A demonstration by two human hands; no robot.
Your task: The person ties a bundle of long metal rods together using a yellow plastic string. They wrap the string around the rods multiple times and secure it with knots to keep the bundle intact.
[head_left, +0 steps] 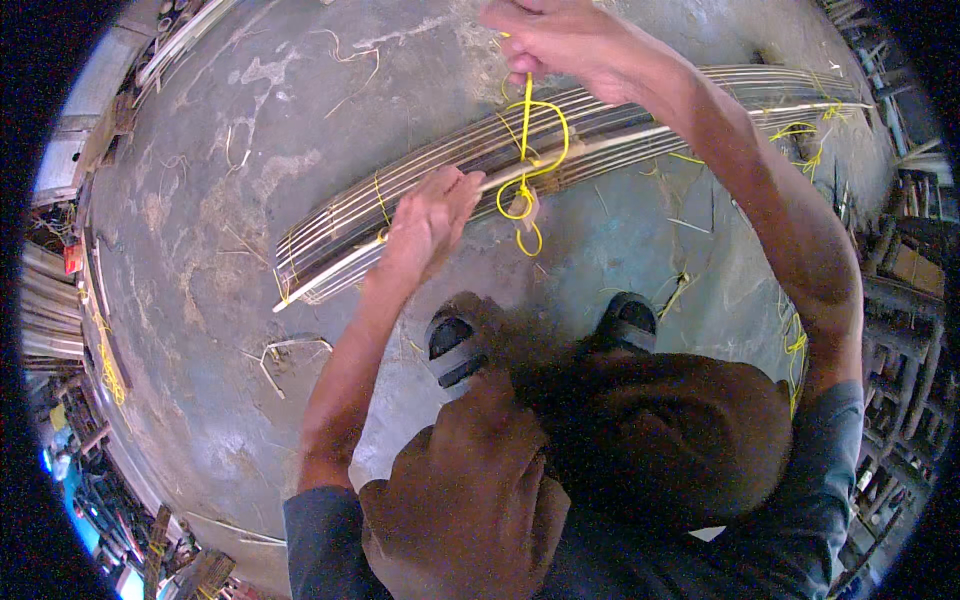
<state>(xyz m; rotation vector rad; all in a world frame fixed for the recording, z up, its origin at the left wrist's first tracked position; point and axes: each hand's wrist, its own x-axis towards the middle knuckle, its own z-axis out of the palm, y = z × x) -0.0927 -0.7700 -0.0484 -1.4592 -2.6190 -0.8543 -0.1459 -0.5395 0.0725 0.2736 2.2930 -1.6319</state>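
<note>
A long panel of thin pale slats [335, 225], possibly bamboo, stretches across the floor from the lower left to the upper right. Along its near side runs a thicker pale strip [330, 283], and my left hand [435, 212] is closed around it near the panel's middle. Up above the panel, my right hand [565, 45] pinches a yellow cord [527, 110] and holds it taut. The cord drops to the strip, where it loops and forms a knot. Other thin yellow ties [380, 195] cross the slats. My right fingertips are partly cut off by the upper edge.
Loose yellow cord [795, 130] lies around the panel's right end. Bits of cut strip [290, 350] are scattered over the grey concrete floor [190, 330]. My sandalled feet [455, 350] stand close to the panel. Stacked wooden pieces [900, 330] line the right side; more clutter fills the left rim.
</note>
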